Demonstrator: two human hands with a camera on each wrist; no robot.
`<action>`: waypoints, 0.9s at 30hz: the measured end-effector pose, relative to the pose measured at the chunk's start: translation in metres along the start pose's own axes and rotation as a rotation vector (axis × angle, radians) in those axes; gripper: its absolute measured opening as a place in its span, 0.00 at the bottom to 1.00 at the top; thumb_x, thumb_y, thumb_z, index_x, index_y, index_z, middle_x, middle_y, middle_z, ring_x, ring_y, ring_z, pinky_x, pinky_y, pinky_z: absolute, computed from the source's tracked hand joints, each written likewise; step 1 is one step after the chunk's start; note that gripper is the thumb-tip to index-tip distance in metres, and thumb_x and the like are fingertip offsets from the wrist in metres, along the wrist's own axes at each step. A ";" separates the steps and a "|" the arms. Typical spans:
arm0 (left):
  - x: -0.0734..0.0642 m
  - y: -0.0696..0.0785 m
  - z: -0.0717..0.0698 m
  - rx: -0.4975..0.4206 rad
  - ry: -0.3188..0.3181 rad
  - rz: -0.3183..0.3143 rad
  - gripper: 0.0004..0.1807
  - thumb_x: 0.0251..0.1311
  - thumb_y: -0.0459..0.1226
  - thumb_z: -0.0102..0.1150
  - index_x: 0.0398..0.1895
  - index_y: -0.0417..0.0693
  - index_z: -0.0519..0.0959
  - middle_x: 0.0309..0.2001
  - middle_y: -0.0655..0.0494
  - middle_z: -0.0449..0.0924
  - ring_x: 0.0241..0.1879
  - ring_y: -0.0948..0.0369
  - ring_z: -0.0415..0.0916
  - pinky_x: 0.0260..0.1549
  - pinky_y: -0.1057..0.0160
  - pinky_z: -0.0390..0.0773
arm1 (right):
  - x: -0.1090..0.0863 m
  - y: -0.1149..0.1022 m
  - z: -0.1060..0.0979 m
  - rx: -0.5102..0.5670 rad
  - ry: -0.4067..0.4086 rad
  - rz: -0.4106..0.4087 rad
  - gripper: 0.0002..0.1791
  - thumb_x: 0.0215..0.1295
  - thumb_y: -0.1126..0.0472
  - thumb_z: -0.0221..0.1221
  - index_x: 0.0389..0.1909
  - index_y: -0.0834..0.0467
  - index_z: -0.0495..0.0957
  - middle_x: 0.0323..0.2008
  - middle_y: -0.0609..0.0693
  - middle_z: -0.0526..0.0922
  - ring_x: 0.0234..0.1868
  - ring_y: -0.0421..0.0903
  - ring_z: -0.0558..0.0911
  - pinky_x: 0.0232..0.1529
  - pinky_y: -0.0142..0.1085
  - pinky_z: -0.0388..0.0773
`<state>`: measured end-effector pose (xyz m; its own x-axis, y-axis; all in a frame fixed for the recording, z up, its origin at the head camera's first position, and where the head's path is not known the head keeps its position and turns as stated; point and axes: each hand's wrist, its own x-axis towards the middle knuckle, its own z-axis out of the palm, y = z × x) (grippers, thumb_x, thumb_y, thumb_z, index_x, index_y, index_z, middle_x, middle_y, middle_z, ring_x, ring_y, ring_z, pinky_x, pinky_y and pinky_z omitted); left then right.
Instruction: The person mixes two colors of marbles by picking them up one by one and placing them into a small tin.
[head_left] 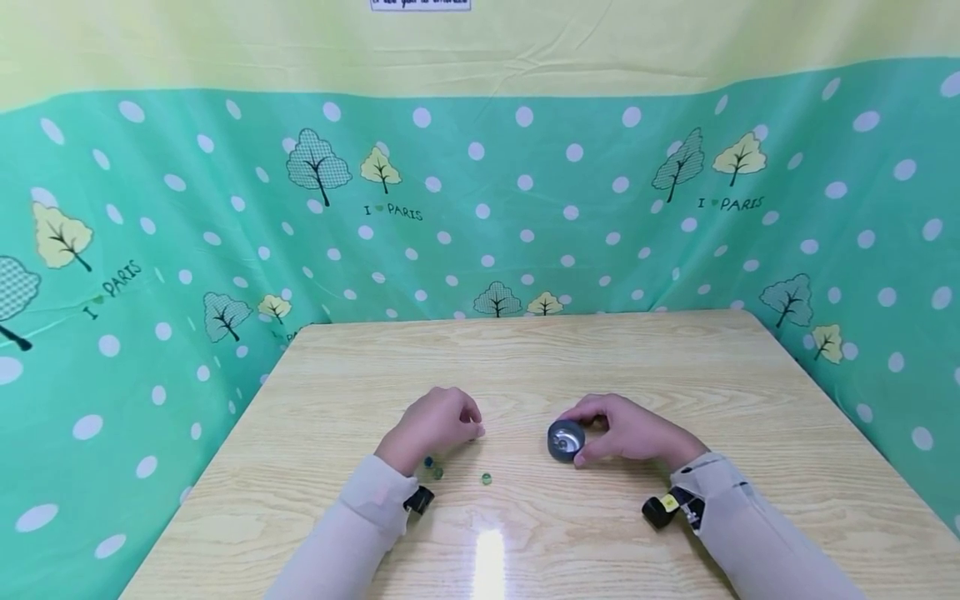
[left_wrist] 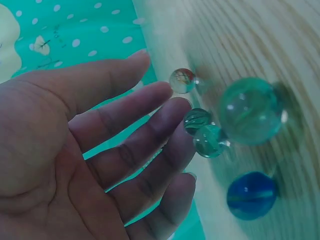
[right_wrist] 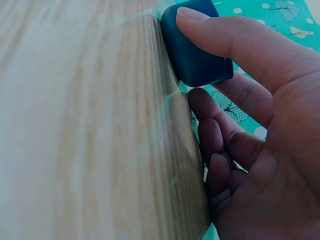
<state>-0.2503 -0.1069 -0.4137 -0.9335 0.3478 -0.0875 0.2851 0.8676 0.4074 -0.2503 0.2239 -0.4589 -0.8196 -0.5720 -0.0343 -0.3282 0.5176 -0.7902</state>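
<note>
My left hand [head_left: 438, 425] is low over the table, left of the middle, its fingers loosely bent and holding nothing. Several glass marbles lie around it. In the left wrist view, a clear marble with orange inside [left_wrist: 182, 80] is just beyond the index fingertip, and two green marbles [left_wrist: 208, 141] sit close by the middle fingers. A larger-looking green marble [left_wrist: 251, 111] and a blue marble [left_wrist: 251, 195] are nearer that camera. My right hand [head_left: 626, 429] grips a small round dark cup [head_left: 566, 440] between thumb and fingers. Its shiny silver inside faces up.
The wooden table [head_left: 600, 358] bears a bright light reflection near its front. A green dotted curtain [head_left: 525, 192] with printed trees hangs behind and at both sides. Small black cameras are strapped at the left wrist [head_left: 419, 499] and right wrist [head_left: 660, 510].
</note>
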 end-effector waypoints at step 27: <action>-0.001 -0.001 0.007 0.126 0.048 0.006 0.10 0.51 0.39 0.80 0.22 0.62 0.86 0.26 0.69 0.83 0.28 0.65 0.75 0.31 0.59 0.76 | 0.000 0.001 0.000 -0.002 0.004 -0.001 0.29 0.50 0.51 0.80 0.55 0.37 0.85 0.49 0.42 0.84 0.52 0.48 0.77 0.55 0.45 0.72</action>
<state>-0.2484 -0.1054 -0.4199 -0.9403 0.3380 -0.0405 0.3127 0.9045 0.2900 -0.2502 0.2244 -0.4600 -0.8211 -0.5699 -0.0308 -0.3300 0.5181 -0.7891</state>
